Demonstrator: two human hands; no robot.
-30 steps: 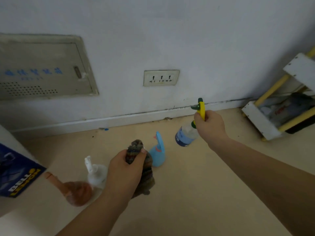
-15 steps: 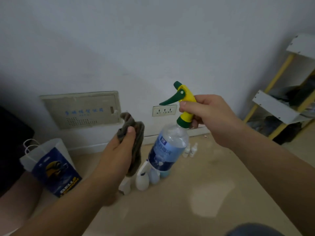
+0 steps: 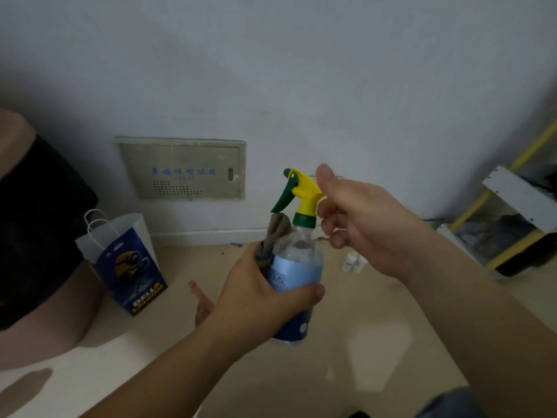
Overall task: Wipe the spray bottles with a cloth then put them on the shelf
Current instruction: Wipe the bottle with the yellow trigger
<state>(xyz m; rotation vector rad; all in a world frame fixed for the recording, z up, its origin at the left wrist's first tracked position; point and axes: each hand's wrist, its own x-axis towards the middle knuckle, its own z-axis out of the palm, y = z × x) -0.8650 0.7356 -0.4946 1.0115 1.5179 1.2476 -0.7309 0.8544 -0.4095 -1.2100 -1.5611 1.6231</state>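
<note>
Shelf [image 3: 512, 188] is standing well right, while bottle [image 3: 297, 273], hanging mid-air at centre, is looking light, stiff and slick, best gripped round its labelled body, where left hand [image 3: 259, 300] is clasping it, pinning cloth [image 3: 275, 233] against it, and right hand [image 3: 367, 218] is idling loose-fingered beside the neck.

Left grip [image 3: 262, 300] is clenched in a firm hold; right grip [image 3: 364, 224] hovers beside it, slackly curled.

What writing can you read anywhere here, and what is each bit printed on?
"BELL": yellow letters low on the paper bag; the line beneath is too blurred.
"液": blue label of the spray bottle; the character before it is unclear.
Wall panel: blue characters, too blurred to read.
Small white bottles: print too small.
</note>
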